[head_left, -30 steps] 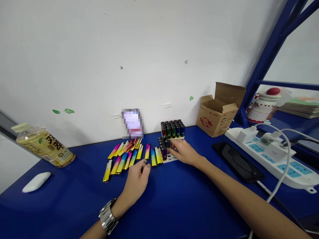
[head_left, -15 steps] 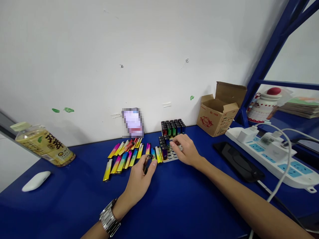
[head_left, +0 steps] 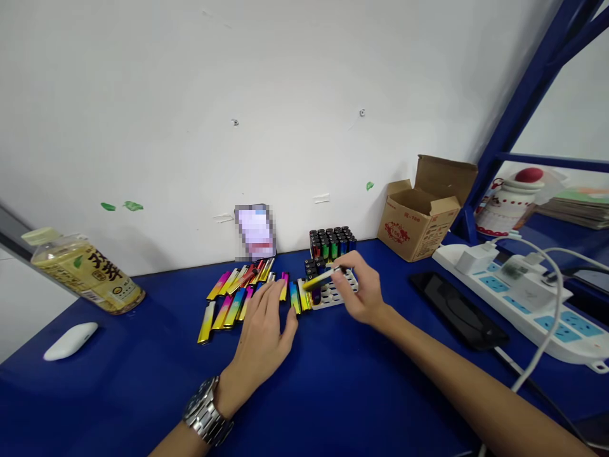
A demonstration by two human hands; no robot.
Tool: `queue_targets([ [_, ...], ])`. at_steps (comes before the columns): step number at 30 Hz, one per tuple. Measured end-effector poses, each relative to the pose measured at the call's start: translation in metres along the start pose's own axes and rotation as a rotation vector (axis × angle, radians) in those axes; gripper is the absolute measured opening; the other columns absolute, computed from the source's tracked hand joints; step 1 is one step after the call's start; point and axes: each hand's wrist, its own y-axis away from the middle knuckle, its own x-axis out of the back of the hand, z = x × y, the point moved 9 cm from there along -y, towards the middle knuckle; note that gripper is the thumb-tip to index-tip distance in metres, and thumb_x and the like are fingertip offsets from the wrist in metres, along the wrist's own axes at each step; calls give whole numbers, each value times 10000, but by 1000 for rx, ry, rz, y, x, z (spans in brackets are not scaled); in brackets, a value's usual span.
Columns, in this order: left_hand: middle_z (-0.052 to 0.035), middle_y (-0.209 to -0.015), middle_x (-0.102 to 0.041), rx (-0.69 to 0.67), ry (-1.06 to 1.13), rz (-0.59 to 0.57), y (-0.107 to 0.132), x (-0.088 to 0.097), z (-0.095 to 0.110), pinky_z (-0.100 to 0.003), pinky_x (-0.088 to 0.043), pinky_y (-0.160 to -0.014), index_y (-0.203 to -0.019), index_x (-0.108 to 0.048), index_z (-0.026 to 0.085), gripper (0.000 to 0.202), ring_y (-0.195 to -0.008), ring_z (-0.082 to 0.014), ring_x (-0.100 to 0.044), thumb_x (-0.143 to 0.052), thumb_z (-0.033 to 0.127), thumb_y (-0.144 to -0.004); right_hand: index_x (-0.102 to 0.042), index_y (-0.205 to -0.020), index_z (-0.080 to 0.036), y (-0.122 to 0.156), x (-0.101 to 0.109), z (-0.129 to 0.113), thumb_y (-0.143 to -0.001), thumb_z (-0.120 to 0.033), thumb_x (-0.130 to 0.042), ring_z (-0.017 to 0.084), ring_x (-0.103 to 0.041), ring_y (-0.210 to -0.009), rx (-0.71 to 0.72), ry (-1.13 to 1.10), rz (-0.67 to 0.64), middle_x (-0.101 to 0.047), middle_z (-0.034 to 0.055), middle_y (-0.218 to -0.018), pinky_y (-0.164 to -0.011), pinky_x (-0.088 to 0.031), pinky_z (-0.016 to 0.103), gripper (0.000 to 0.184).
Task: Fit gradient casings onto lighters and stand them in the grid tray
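My right hand [head_left: 360,289] pinches a yellow-and-silver lighter [head_left: 320,279] by its dark end and holds it slanted over a white tray with holes [head_left: 335,295]. On the tray's left side and far end, several lighters [head_left: 333,244] stand upright with black tops showing. My left hand [head_left: 266,330] is open, its fingers stretched over the near right part of a loose pile of shiny multicoloured lighters [head_left: 228,308]. The fingers cover some of the pile, so whether they touch a lighter is hidden. A few more lighters [head_left: 295,297] lie between the left hand and the tray.
A phone with a blurred screen [head_left: 257,231] leans on the wall behind the pile. Left are a drink bottle [head_left: 90,273] and a white earbud-type case [head_left: 70,341]. Right are an open cardboard box [head_left: 419,222], a black phone [head_left: 457,311] and a power strip with cables [head_left: 518,304].
My left hand held a dark-topped lighter and has moved onto the pile, its fingers now extended. My right hand, earlier above the tray, now holds a yellow-and-silver lighter.
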Motion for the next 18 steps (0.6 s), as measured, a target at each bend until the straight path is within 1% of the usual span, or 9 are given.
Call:
queue_targets([
  [2, -199, -1274, -558, 33, -156, -47, -2, -6, -10, -498, -413, -977, -1336, -398, 81, 487, -1263, -334, -433, -411, 290, -897, -536, -900, -188, 2, 13, 24, -895, -204, -491, 155, -527, -694, -120, 23, 81, -558, 30, -771, -642, -443, 297, 48],
  [4, -205, -1221, -593, 61, -247, -92, -3, -11, -17, -504, -427, -940, -1366, -363, 69, 521, -1242, -354, -449, -400, 293, -897, -536, -877, -192, 5, 18, 42, -899, -243, -495, 147, -521, -668, -202, 42, 96, -557, 17, -742, -632, -445, 285, 69],
  [6, -184, -1096, -649, 69, -277, -119, -3, -13, -18, -477, -447, -896, -1359, -370, 72, 510, -1126, -337, -538, -397, 280, -894, -535, -860, -191, 8, 14, 52, -907, -283, -485, 145, -519, -656, -250, 67, 38, -560, 16, -729, -627, -447, 281, 115],
  [8, -155, -955, -670, 66, -294, -132, -3, -12, -16, -447, -462, -840, -1303, -432, 75, 456, -969, -311, -598, -402, 266, -889, -539, -855, -189, 10, 6, 56, -917, -314, -466, 147, -524, -651, -267, 89, -57, -570, 23, -728, -628, -450, 281, 157],
  [10, -132, -859, -657, 61, -333, -135, -3, -11, -13, -430, -464, -782, -1215, -502, 88, 381, -864, -297, -601, -405, 255, -886, -553, -881, -186, 13, -5, 57, -925, -333, -454, 154, -546, -659, -264, 104, -158, -595, 34, -743, -635, -458, 284, 183],
  [13, -137, -875, -625, 67, -396, -135, -1, -10, -14, -408, -461, -724, -1148, -534, 104, 322, -829, -292, -581, -414, 241, -882, -576, -959, -180, 16, -20, 54, -935, -332, -446, 183, -597, -730, -193, 129, -281, -649, 71, -827, -671, -474, 303, 202],
  [16, -133, -892, -598, 95, -340, -182, 1, -16, -20, -360, -467, -677, -1112, -537, 106, 280, -801, -267, -583, -424, 216, -880, -587, -987, -178, 17, -27, 47, -943, -302, -448, 203, -617, -787, -99, 163, -333, -668, 95, -875, -707, -477, 319, 192],
  [18, -117, -876, -593, 138, -276, -228, 3, -20, -26, -327, -466, -636, -1089, -540, 117, 256, -757, -242, -590, -423, 194, -875, -571, -1039, -177, 17, -29, 48, -941, -299, -461, 207, -625, -798, -106, 195, -359, -672, 96, -884, -720, -478, 323, 192],
])
